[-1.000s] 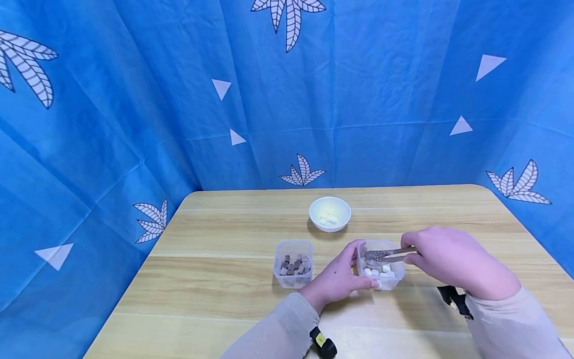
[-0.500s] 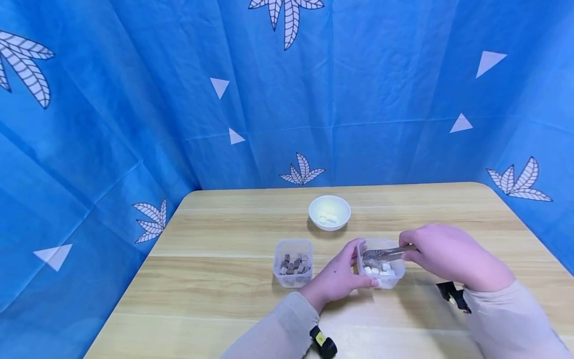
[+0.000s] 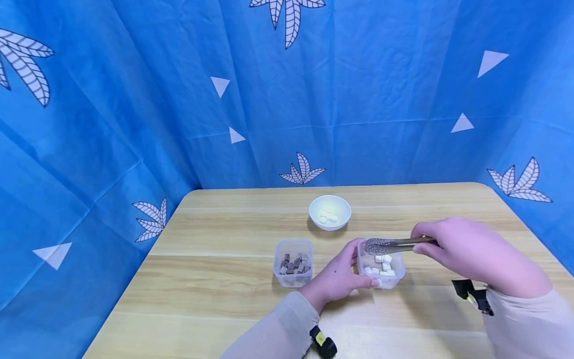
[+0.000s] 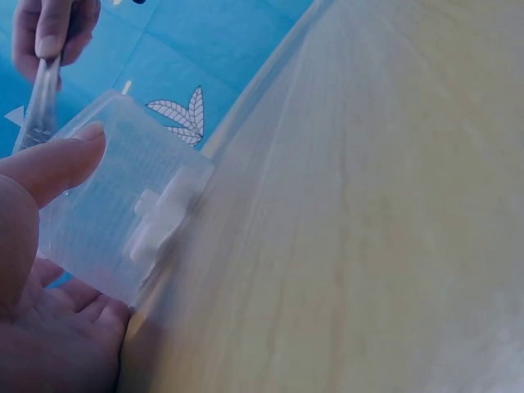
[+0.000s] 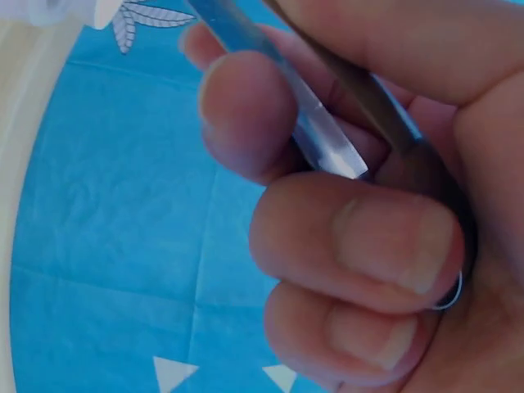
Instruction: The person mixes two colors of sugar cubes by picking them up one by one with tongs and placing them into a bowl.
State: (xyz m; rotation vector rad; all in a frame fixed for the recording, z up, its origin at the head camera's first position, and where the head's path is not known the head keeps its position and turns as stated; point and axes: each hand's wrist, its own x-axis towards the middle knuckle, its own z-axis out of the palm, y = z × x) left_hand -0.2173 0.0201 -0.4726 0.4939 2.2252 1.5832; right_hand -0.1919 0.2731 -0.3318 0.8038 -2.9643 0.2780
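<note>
My right hand (image 3: 475, 252) grips metal tongs (image 3: 390, 244), also seen between its curled fingers in the right wrist view. The perforated tip of the tongs hovers over the right-hand clear plastic container (image 3: 396, 279). I cannot tell whether anything sits between the tips. Small white pieces (image 3: 386, 267) lie in that container. My left hand (image 3: 336, 279) holds the container from its left side, thumb at the front and fingers round the back. In the left wrist view, the thumb presses the wall of the container (image 4: 106, 213).
To the left stands another clear plastic container (image 3: 293, 245) with small brown cubes (image 3: 295, 265). A white bowl (image 3: 316, 204) with several white pieces (image 3: 329, 218) sits further back. Everything stands on a wooden table (image 3: 215, 284), with a blue patterned cloth (image 3: 381, 99) behind it.
My right hand has drawn up and to the right, lifting the tongs from inside the container to just above it. The left hand and the container have stayed in place.
</note>
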